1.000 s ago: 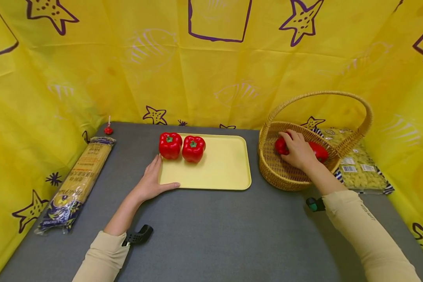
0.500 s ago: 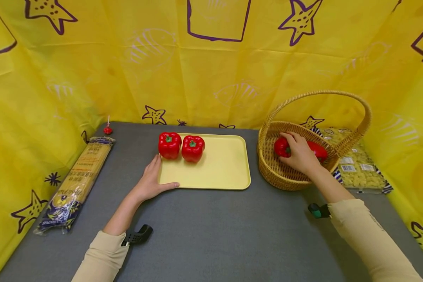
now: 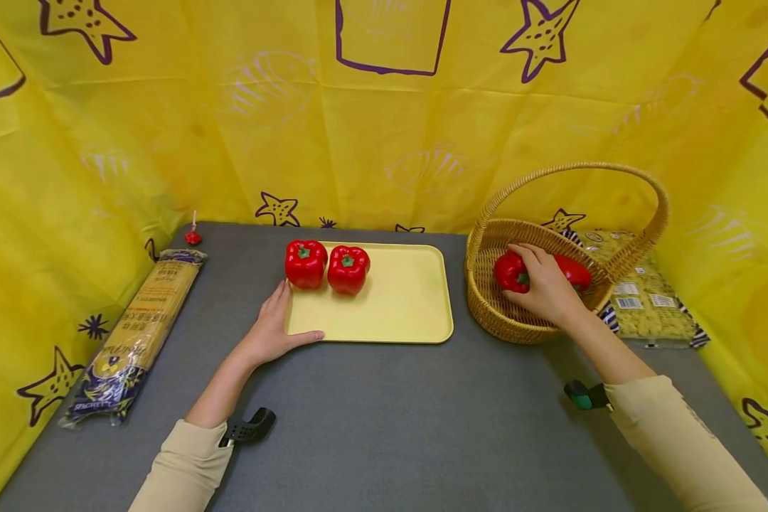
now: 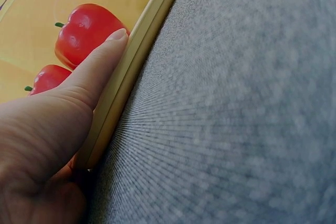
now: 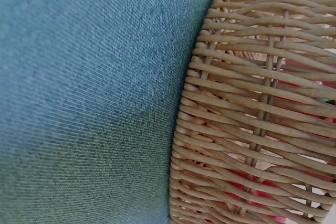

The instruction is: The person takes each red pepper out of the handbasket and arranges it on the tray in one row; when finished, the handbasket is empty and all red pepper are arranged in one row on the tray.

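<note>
Inside the wicker basket point(image 3: 505, 328) at the right, my right hand point(image 3: 546, 286) grips a red bell pepper point(image 3: 509, 272), fingers over its top and thumb on the near side. More red peppers point(image 3: 573, 270) lie behind that hand, partly covered by it. The right wrist view shows the basket's woven side point(image 5: 252, 108), red showing through the gaps. My left hand point(image 3: 269, 333) rests at the left end of a yellow tray point(image 3: 403, 299), fingers along its side and straight thumb point(image 4: 100, 66) on the near rim. Two red bell peppers point(image 3: 306, 264) point(image 3: 348, 270) stand upright side by side on the tray.
A spaghetti pack point(image 3: 137, 331) lies along the table's left side, with a small red object point(image 3: 193, 237) behind it. Right of the basket lies a bag of pasta point(image 3: 653, 306). The basket's tall handle point(image 3: 576, 169) arches over it. Yellow cloth point(image 3: 384, 128) hangs behind the grey table point(image 3: 384, 419).
My right hand has shifted slightly toward me and left, and more of the bell pepper under it shows. The left hand stays at the tray; the view drifts slightly.
</note>
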The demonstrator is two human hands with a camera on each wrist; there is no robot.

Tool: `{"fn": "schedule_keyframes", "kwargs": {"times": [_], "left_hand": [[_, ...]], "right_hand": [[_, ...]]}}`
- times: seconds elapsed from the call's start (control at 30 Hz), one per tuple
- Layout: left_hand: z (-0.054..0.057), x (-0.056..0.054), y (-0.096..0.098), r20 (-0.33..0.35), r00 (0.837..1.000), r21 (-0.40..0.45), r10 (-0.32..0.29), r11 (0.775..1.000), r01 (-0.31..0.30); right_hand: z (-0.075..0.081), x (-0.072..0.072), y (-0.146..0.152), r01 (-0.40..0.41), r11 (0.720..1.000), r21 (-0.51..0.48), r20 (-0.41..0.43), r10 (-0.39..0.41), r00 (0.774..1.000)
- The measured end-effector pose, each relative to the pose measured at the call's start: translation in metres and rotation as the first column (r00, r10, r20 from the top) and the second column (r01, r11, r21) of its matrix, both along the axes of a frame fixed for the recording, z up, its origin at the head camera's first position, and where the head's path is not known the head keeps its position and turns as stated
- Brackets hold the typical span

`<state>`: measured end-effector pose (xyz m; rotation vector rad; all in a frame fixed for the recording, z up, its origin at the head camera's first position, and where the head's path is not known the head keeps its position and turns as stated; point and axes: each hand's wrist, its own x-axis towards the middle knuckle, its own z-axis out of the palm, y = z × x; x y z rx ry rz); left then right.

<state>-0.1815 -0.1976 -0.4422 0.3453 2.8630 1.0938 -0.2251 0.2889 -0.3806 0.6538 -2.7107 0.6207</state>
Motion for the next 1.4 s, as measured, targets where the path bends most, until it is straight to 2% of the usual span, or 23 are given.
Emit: {"fn": "schedule_keyframes", "kwargs": {"times": [0.6,1.17,1.4], "left_hand": [[0.001,0.000,0.000,0.031,0.999,-0.030,0.018,0.999,-0.017],[-0.001,-0.001,-0.001,0.030,0.999,-0.015,0.017,1.000,-0.016],[-0.001,-0.002,-0.001,0.033,0.999,-0.023,0.018,1.000,-0.017]], "right_hand": [[0.004,0.018,0.003,0.037,0.997,-0.068,0.028,-0.035,0.999],[0.015,0.043,-0.002,0.078,0.988,-0.132,0.025,-0.076,0.997],[0.021,0.051,-0.007,0.108,0.983,-0.150,0.055,-0.101,0.993]]}}
